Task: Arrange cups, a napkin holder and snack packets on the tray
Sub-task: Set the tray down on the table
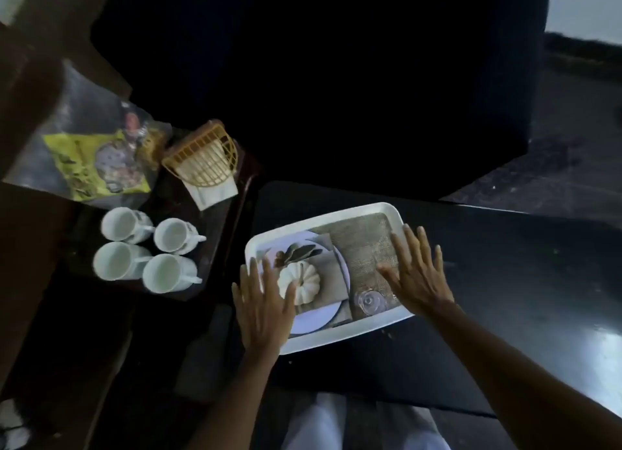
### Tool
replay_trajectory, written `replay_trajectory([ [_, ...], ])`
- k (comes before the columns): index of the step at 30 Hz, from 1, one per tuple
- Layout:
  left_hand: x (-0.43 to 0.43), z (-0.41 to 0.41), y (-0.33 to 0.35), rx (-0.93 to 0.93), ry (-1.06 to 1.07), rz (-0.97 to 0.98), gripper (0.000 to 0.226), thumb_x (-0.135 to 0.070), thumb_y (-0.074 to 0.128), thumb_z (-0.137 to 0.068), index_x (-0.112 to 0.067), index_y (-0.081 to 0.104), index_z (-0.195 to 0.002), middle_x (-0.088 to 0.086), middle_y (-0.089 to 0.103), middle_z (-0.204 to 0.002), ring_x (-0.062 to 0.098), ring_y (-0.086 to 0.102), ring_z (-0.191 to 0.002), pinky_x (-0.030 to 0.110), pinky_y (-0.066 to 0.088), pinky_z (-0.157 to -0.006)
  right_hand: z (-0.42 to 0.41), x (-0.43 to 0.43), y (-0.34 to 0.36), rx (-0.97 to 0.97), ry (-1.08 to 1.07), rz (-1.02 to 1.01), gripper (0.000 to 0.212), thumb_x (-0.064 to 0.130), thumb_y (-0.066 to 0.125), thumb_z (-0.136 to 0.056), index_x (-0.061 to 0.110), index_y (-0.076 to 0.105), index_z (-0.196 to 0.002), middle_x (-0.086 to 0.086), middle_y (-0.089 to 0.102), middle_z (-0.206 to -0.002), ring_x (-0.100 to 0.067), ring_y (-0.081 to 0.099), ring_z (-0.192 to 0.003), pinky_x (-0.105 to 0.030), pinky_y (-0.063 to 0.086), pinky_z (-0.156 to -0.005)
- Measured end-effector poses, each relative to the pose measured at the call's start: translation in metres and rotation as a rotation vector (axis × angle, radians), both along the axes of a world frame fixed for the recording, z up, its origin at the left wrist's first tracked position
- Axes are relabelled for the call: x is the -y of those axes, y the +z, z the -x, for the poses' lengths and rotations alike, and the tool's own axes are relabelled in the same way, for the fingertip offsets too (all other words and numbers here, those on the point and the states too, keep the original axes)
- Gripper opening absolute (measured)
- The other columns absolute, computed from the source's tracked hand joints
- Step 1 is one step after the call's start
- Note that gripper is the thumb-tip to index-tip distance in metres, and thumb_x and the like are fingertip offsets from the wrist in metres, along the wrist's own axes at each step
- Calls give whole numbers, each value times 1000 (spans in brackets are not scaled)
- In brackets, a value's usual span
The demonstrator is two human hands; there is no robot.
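A white rectangular tray point(340, 215) with a printed picture of a pumpkin and plate lies on a dark table. My left hand point(264, 303) is spread flat over its left end. My right hand point(415, 273) is spread flat over its right end. Both hold nothing. To the left, several white cups point(148, 249) stand upright in a cluster on a dark side surface. Behind them a yellow lattice napkin holder point(205, 155) with white napkins lies tipped. A yellow snack packet point(97, 165) and a clear one point(134, 123) lie further left.
A large dark chair back point(319, 79) fills the space behind the tray. The dark table point(505, 281) stretches to the right of the tray. White trousers point(353, 422) show below the table edge.
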State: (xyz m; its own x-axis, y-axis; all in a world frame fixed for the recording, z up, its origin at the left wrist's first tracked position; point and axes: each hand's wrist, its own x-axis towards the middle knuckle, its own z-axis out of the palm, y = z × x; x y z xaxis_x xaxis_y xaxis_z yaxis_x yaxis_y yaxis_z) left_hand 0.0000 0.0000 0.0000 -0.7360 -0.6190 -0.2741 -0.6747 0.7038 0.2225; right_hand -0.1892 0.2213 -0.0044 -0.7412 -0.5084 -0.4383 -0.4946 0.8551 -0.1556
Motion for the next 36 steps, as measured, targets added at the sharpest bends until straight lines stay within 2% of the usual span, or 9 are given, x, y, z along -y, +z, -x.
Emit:
replay_trajectory([
  [4, 0, -8, -30, -3, 185, -122, 65, -31, 56, -99, -3, 36, -154, 30, 31, -160, 50, 33, -145, 63, 29, -115, 14, -4, -31, 5, 51, -92, 80, 67, 25, -96, 23, 4, -159, -6, -5, -167, -30, -11, -153, -63, 7, -120],
  [8, -1, -18, -37, -164, 288, -256, 68, -30, 56, -100, -4, 28, -157, 22, 27, -164, 39, 28, -150, 50, 25, -120, 29, -8, -44, -54, -110, 68, 73, 56, 45, -96, 19, 24, -155, -10, 19, -163, -33, 17, -150, -56, 21, -119],
  [12, 7, -29, -45, -256, 467, -277, 55, -19, 55, -102, 0, 39, -151, 25, 45, -153, 41, 43, -140, 51, 34, -114, 39, -16, -51, -39, -413, 282, 54, 45, 46, -100, 14, 42, -144, -10, 45, -144, -31, 40, -129, -44, 40, -101],
  [15, 16, -34, -53, -300, 669, -344, 40, -16, 51, -103, -5, 54, -142, 23, 64, -133, 41, 63, -118, 46, 48, -97, 46, -22, -56, -15, -484, 367, 31, 26, 42, -103, 7, 59, -121, -13, 61, -113, -32, 53, -109, -29, 35, -82],
  [18, 28, -37, -60, -315, 779, -401, 33, -14, 50, -103, -7, 62, -133, 19, 71, -120, 35, 67, -110, 37, 47, -89, 49, -26, -60, 22, -512, 392, 26, 13, 43, -103, 5, 67, -110, -11, 63, -97, -26, 56, -90, -27, 31, -71],
  [24, 39, -29, -59, -364, 813, -424, 28, -6, 58, -99, -3, 67, -126, 11, 71, -109, 26, 67, -100, 34, 48, -88, 51, -32, -58, 150, -625, 476, 23, 3, 50, -99, 4, 67, -114, -13, 71, -98, -28, 67, -86, -44, 59, -76],
  [28, 36, -19, -50, -434, 767, -427, 29, -6, 59, -99, -4, 68, -126, 9, 70, -110, 22, 65, -96, 24, 54, -81, 48, -51, -48, 125, -636, 472, 21, 9, 51, -101, 4, 67, -113, -7, 69, -96, -21, 65, -82, -37, 58, -72],
  [31, 23, -7, -44, -466, 715, -463, 29, -7, 61, -97, -8, 69, -125, 13, 72, -112, 26, 68, -100, 38, 53, -94, 44, -85, -33, 44, -671, 466, 19, 13, 52, -101, 7, 69, -109, 1, 68, -88, -6, 59, -70, -17, 47, -62],
  [36, -24, 25, -32, -475, 630, -530, 29, -16, 66, -96, -23, 69, -124, -5, 73, -105, 7, 70, -91, 27, 52, -85, 37, -165, -12, -8, -797, 475, 19, 15, 54, -100, 10, 71, -107, 4, 68, -87, -11, 63, -74, -25, 51, -67],
])
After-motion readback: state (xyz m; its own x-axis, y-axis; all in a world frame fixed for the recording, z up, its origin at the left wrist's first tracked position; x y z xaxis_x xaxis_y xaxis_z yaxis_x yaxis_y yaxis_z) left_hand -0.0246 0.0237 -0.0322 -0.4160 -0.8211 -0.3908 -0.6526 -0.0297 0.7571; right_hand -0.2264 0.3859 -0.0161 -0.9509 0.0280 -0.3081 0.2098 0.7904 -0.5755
